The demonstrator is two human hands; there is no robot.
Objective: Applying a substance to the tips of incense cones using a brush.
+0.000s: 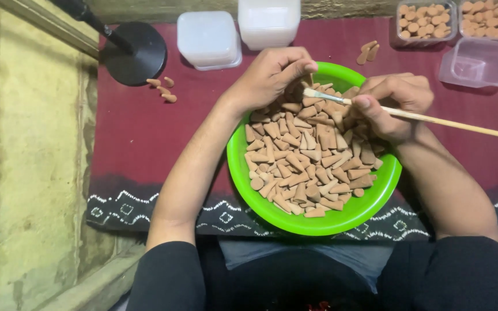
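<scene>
Round bright-green plastic bowl [318,222] heaped with tan clay-like cones [306,158] sits at near counter edge. Left hand [272,75] pinches one cone over far rim. Right hand [393,103] grips thin wooden paintbrush [433,119], bristles at that cone. Clear plastic tubs [476,60] crowd far right; open maroon cloth [145,132] left.

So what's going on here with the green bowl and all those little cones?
A person sits over a green bowl heaped with small tan cones. Their left hand pinches something small over the bowl's far edge, probably one cone, though it is mostly hidden. Their right hand holds a thin wooden brush with its bristles pointed at that spot. On the red cloth beyond, two clear tubs hold cones standing in rows, and another clear tub sits empty.
</scene>
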